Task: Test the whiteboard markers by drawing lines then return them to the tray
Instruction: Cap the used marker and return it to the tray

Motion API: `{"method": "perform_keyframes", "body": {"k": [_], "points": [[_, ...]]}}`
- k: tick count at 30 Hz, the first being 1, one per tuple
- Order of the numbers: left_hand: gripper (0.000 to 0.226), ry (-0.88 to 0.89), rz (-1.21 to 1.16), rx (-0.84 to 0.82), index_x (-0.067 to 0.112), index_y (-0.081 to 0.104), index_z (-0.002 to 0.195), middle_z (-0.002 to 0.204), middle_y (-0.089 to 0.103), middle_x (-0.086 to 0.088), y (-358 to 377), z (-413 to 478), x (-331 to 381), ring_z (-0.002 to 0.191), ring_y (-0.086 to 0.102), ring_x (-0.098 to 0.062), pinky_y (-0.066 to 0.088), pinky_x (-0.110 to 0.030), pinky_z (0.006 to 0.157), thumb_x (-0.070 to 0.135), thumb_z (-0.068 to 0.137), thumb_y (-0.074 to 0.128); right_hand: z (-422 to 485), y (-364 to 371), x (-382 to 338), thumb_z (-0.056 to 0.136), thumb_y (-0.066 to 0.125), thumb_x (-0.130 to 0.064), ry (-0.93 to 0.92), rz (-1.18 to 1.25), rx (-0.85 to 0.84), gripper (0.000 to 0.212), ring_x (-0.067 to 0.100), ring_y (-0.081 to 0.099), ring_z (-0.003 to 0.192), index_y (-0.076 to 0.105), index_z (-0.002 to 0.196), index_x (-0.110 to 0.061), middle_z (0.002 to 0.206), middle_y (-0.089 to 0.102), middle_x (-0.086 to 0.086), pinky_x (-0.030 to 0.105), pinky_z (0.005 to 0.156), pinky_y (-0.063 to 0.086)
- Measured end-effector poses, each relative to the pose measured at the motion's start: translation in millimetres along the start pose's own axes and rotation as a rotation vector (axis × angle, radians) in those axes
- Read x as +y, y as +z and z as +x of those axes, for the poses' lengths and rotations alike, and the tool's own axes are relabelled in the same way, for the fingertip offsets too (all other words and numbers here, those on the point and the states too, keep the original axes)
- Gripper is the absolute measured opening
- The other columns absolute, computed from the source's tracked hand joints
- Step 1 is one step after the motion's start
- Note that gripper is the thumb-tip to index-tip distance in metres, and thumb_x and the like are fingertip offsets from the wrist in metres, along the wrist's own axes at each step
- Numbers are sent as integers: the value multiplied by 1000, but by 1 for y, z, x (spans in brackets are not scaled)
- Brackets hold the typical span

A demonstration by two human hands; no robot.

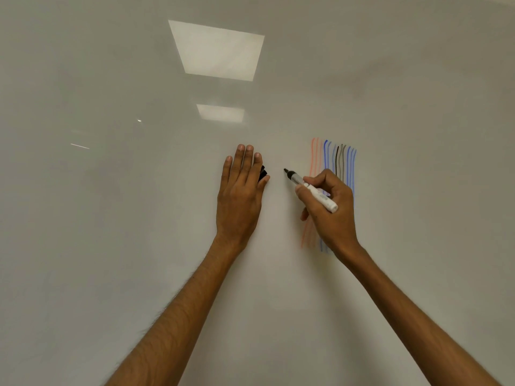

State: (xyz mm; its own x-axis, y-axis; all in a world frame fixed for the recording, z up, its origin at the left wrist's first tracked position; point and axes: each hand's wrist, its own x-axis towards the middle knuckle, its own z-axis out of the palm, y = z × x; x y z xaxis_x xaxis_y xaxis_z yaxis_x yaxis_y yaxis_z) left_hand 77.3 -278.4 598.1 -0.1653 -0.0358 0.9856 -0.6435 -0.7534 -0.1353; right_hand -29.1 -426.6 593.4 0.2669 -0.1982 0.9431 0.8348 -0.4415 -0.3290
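Glossy whiteboard [111, 218] fills the whole view, with two pale rectangular reflections of ceiling lights [217, 50] well above and to the left of the drawn lines [333, 160]. Those lines run upright, side by side: faint red ones at the left of the group, then blue, then a black and a grey one, then more blue at the right. The right hand [328, 207] lies over the lower middle of the lines and hides part of them. Its grip is clamped on a black marker [309, 189], thumb and curled fingers wrapped round the white barrel. The marker is uncapped and slants up to the left, its dark tip just left of the red lines; whether the tip touches the board cannot be told. The left hand [241, 190] is further left of the lines, back to the camera, fingers straight and laid against the board. Its grip is closed only at the thumb, which pinches a black cap [262, 173] against the side of the forefinger, on the side facing the lines
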Motion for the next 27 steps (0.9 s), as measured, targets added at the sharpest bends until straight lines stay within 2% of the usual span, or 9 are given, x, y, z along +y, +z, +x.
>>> {"method": "perform_keyframes", "body": {"k": [2, 4, 8, 10, 12, 16, 20, 23, 27], "points": [[48, -2, -17, -4, 0, 40, 146, 154, 37, -18, 1, -1, -1, 146, 29, -30, 19, -43, 123, 24, 105, 45, -11, -4, 3, 88, 69, -4, -6, -27, -19, 13, 32, 56, 57, 59, 81, 1, 79, 60, 16, 31, 42, 50], [49, -5, -34, -10, 0, 39, 147, 155, 36, -18, 2, -1, -2, 147, 28, -31, 16, -42, 123, 25, 105, 44, -19, -7, 5, 85, 68, -7, 6, -39, -25, 14, 21, 59, 56, 59, 78, 0, 76, 60, 20, 27, 44, 48], [49, -21, -109, -29, -1, 41, 145, 154, 37, -19, 1, -2, -1, 146, 28, -32, 14, -43, 124, 29, 106, 40, -38, -14, 10, 83, 69, -16, 25, -103, -56, 19, 2, 65, 62, 59, 73, -4, 67, 62, 15, 39, 49, 53], [50, -21, -131, -39, -2, 43, 143, 153, 38, -19, -1, -4, -1, 145, 29, -33, 17, -46, 123, 30, 105, 39, -50, -15, 13, 81, 70, -22, 45, -118, -83, 19, 11, 65, 57, 59, 72, -9, 71, 66, 3, 48, 47, 51], [50, -8, -120, -59, -2, 43, 143, 152, 38, -19, -3, -8, -2, 145, 30, -33, 18, -48, 122, 30, 105, 40, -61, -15, 15, 80, 69, -25, 67, -130, -108, 17, 28, 58, 50, 59, 72, -13, 75, 68, -9, 50, 40, 45], [50, 7, -94, -127, -1, 39, 145, 154, 37, -19, -11, -33, -3, 146, 27, -31, 12, -41, 124, 28, 105, 39, -78, -16, 12, 79, 69, -25, 65, -213, -145, 15, 27, 54, 47, 57, 70, -24, 73, 68, -18, 46, 39, 43], [51, -74, -146, -213, -1, 40, 146, 155, 36, -16, -25, -60, 3, 148, 24, -25, 11, -37, 124, 28, 105, 37, -85, -20, 8, 81, 69, -27, 103, -250, -174, 13, 29, 56, 49, 58, 74, -26, 73, 67, -14, 47, 42, 47], [51, -138, -214, -281, 1, 41, 146, 155, 34, -12, -40, -81, 8, 148, 21, -19, 8, -32, 124, 29, 103, 38, -89, -25, -5, 85, 72, -16, 172, -181, -157, 11, 27, 59, 50, 63, 79, -15, 77, 68, -8, 40, 45, 51], [49, -223, -298, -403, 8, 45, 145, 156, 31, -4, -64, -119, 15, 150, 16, -14, 15, -37, 123, 30, 102, 48, -107, -32, -14, 88, 74, -10, 312, -60, -126, 8, 32, 60, 48, 68, 83, -7, 81, 70, 6, 33, 48, 50]]}}
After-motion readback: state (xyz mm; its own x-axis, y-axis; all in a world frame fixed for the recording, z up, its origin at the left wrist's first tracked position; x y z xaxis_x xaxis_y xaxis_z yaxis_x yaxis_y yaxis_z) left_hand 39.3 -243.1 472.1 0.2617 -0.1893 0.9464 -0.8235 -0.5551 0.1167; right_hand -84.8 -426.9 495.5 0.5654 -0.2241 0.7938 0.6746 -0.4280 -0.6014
